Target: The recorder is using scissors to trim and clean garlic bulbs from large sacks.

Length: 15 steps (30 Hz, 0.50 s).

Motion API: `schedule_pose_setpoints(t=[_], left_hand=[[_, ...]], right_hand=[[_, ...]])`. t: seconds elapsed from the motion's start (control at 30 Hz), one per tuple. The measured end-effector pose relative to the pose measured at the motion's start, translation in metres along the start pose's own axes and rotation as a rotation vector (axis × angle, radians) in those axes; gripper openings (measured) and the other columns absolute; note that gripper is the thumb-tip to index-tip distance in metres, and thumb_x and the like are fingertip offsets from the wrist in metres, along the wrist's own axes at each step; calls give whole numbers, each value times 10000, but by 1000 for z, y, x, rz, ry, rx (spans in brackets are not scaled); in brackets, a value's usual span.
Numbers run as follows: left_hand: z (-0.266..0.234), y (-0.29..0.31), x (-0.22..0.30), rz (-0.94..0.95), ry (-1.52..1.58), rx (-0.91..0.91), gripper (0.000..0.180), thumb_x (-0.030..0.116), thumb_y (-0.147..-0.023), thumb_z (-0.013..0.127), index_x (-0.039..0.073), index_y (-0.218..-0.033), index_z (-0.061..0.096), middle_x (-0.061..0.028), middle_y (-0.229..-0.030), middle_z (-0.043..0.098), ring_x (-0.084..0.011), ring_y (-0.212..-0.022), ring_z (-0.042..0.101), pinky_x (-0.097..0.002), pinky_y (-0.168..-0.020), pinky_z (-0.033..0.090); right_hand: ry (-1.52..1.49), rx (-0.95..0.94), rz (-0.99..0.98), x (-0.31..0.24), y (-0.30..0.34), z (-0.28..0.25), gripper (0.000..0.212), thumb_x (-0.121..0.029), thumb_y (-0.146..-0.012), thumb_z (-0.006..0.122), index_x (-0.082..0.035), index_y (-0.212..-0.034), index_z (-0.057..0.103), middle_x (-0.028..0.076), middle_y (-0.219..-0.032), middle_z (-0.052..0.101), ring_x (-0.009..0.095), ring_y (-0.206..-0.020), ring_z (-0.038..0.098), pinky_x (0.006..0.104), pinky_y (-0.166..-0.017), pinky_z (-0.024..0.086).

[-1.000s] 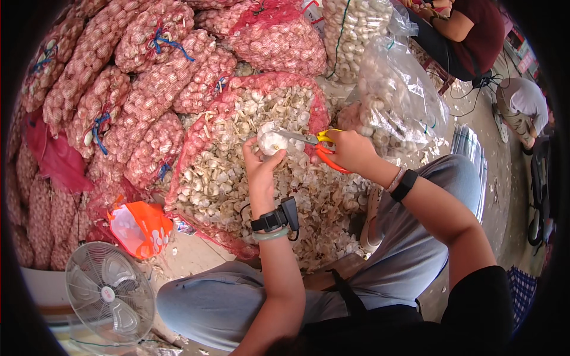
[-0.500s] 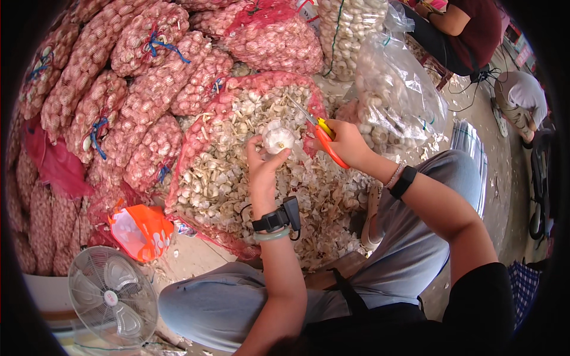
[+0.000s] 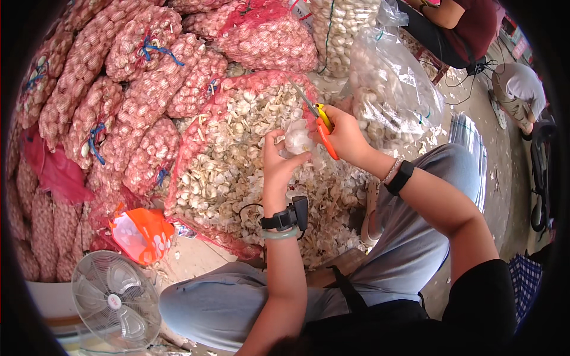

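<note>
My left hand (image 3: 280,165) is curled round a white garlic bulb (image 3: 298,137), its thumb along the near side and its fingers behind. Close on the right, my right hand (image 3: 345,137) grips a pair of scissors (image 3: 324,127) with orange and yellow handles, the blades pointing up and to the left, away from me. Fingers of the right hand come right up to the bulb; whether they touch it I cannot tell. Below both hands spreads a heap of garlic bulbs, cut stalks and loose skins (image 3: 237,160) on an opened red mesh sack (image 3: 185,155).
Full red mesh sacks of garlic (image 3: 142,95) are piled at the left and back. A clear plastic bag of garlic (image 3: 392,101) stands at the right. An orange bag (image 3: 155,234) and a fan (image 3: 114,301) sit near left. Another person (image 3: 460,29) sits at the far right.
My left hand has moved right with the garlic bulb, which has turned and is now close against the right hand. The scissors have shifted only slightly.
</note>
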<state>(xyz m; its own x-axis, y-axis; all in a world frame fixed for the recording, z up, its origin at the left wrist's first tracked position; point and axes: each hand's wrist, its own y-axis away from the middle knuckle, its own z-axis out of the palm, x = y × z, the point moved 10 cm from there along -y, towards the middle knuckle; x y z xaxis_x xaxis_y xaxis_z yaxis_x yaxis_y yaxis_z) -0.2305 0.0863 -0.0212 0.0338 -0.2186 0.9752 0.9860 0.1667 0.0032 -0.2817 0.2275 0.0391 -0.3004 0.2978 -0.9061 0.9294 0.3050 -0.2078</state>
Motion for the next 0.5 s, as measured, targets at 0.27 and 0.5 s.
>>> schedule_pose_setpoints(t=[0.27, 0.5], left_hand=[[1, 0, -2, -3, 32, -21, 660, -81, -609, 755, 42, -1135, 377, -151, -1037, 587, -206, -932, 607, -297, -752, 521], [2, 3, 4, -8, 61, -37, 648, -82, -640, 738, 53, -1169, 390, -129, -1047, 571, -202, -959, 595, -303, -772, 513]], right_hand=[[129, -37, 44, 6, -3, -1, 230, -71, -761, 677, 0, -937, 547, 51, -794, 613, 94, -711, 566, 271, -643, 478], [177, 144, 24, 5, -5, -21, 285, -216, -827, 634, 46, -825, 521, 236, -706, 574, 374, -638, 565, 397, -592, 447]])
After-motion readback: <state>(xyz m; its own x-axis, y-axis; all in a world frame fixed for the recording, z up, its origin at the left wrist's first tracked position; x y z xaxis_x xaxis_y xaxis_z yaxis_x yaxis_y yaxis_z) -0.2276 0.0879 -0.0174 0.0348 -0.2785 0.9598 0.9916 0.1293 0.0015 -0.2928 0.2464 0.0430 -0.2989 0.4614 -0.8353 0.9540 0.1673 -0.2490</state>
